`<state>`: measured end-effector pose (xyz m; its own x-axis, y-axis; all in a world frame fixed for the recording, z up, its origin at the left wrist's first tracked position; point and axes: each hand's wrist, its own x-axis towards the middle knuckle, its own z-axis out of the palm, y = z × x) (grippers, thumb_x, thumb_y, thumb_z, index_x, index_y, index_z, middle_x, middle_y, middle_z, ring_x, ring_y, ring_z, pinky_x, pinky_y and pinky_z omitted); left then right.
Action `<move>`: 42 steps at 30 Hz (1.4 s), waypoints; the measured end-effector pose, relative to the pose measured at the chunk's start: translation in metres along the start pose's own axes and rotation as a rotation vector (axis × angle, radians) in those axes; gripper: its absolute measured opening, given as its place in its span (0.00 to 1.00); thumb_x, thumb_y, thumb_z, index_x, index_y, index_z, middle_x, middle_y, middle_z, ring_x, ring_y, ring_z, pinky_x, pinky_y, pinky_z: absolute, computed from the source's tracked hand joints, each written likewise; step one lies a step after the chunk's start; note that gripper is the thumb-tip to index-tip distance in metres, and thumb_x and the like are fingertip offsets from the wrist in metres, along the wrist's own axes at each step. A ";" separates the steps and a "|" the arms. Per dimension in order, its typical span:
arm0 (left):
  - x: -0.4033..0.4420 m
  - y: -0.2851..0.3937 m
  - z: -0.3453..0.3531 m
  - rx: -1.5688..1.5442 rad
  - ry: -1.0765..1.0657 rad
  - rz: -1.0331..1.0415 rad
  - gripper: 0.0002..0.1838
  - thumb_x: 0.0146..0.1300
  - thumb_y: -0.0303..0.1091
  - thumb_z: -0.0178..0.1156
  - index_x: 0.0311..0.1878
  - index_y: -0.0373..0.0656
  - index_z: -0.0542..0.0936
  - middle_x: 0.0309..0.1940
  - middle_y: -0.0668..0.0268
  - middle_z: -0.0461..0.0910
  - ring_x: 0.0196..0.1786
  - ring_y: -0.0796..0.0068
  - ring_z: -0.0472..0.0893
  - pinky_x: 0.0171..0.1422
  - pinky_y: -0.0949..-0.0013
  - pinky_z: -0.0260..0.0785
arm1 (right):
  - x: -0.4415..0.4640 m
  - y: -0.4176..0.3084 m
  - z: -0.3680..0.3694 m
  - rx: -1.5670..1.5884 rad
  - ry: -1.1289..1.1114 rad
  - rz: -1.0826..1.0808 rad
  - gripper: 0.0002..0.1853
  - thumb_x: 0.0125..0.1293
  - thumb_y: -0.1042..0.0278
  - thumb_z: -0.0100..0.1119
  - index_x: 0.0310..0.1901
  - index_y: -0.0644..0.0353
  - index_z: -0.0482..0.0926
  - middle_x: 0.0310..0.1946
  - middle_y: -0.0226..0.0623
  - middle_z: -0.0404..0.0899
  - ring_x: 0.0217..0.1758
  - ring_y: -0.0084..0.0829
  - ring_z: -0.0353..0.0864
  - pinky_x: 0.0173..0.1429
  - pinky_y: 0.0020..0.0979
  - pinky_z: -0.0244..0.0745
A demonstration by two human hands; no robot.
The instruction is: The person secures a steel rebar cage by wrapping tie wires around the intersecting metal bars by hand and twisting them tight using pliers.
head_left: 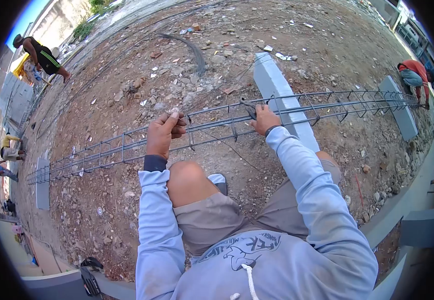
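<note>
A long cage of steel rebar [149, 143] with square stirrups runs across in front of my knees. My right hand [267, 120] is closed around dark pincers [248, 108], whose head lies at the upper bars of the cage. My left hand [165, 132] is just over the near side of the cage at a stirrup, its fingers curled and the thumb against them. Whatever it pinches, if anything, is too small to make out. A thin wire [237, 152] lies on the ground below the cage.
Grey blocks [282, 90] prop up the cage, with another block [43, 185] at its left end and one [399, 112] at right. A bundle of wire [197, 55] lies on the rubble ground. One person [414, 75] bends at the cage's right end; several others are at left.
</note>
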<state>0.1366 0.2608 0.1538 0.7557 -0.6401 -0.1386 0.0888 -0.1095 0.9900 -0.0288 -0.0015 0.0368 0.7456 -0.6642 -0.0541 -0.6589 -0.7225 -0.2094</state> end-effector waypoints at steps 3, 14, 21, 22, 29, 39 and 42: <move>0.001 0.002 0.002 0.007 -0.003 0.008 0.15 0.66 0.41 0.56 0.43 0.38 0.81 0.31 0.66 0.82 0.26 0.81 0.80 0.31 0.78 0.72 | 0.007 0.003 0.015 -0.062 0.044 -0.025 0.26 0.57 0.61 0.63 0.55 0.60 0.67 0.49 0.48 0.72 0.51 0.47 0.79 0.51 0.41 0.78; 0.014 0.030 0.033 -0.050 -0.011 0.026 0.14 0.66 0.42 0.57 0.45 0.40 0.80 0.31 0.67 0.82 0.29 0.81 0.80 0.33 0.78 0.72 | 0.028 0.069 -0.059 0.091 0.184 0.255 0.23 0.55 0.61 0.57 0.52 0.60 0.69 0.48 0.50 0.73 0.48 0.49 0.80 0.50 0.44 0.77; 0.036 0.068 0.087 0.027 -0.304 0.018 0.14 0.67 0.40 0.56 0.46 0.39 0.80 0.35 0.65 0.83 0.31 0.81 0.81 0.38 0.76 0.75 | 0.005 0.150 -0.043 0.073 0.159 0.442 0.23 0.57 0.61 0.57 0.54 0.61 0.70 0.52 0.53 0.73 0.52 0.52 0.77 0.57 0.44 0.73; 0.040 0.072 0.095 0.021 -0.333 0.011 0.14 0.67 0.40 0.56 0.46 0.39 0.80 0.35 0.65 0.83 0.32 0.81 0.81 0.38 0.76 0.75 | 0.004 0.152 -0.035 0.056 0.182 0.413 0.24 0.57 0.59 0.58 0.53 0.62 0.70 0.52 0.54 0.73 0.51 0.53 0.77 0.57 0.44 0.72; 0.062 0.063 0.145 0.040 -0.449 -0.031 0.14 0.68 0.39 0.55 0.46 0.38 0.80 0.35 0.64 0.83 0.33 0.79 0.83 0.38 0.76 0.74 | 0.017 0.056 -0.101 0.966 0.083 -0.028 0.18 0.63 0.57 0.57 0.47 0.63 0.77 0.39 0.50 0.80 0.42 0.41 0.82 0.48 0.35 0.75; 0.079 0.035 0.103 0.037 -0.293 -0.028 0.12 0.67 0.37 0.56 0.42 0.37 0.80 0.30 0.63 0.83 0.29 0.78 0.82 0.35 0.75 0.76 | -0.028 -0.050 -0.091 0.845 0.333 -0.387 0.13 0.64 0.71 0.53 0.49 0.59 0.78 0.35 0.47 0.82 0.38 0.48 0.81 0.41 0.39 0.75; 0.086 0.025 0.093 0.080 -0.333 -0.063 0.12 0.67 0.37 0.56 0.42 0.37 0.80 0.29 0.63 0.83 0.30 0.77 0.82 0.37 0.73 0.77 | -0.030 -0.059 -0.091 0.850 0.326 -0.346 0.11 0.62 0.69 0.51 0.45 0.56 0.79 0.31 0.51 0.81 0.37 0.51 0.81 0.40 0.45 0.76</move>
<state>0.1437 0.1321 0.1644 0.4962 -0.8415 -0.2136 0.0674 -0.2080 0.9758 -0.0215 0.0439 0.1395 0.7362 -0.5538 0.3891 -0.0211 -0.5934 -0.8046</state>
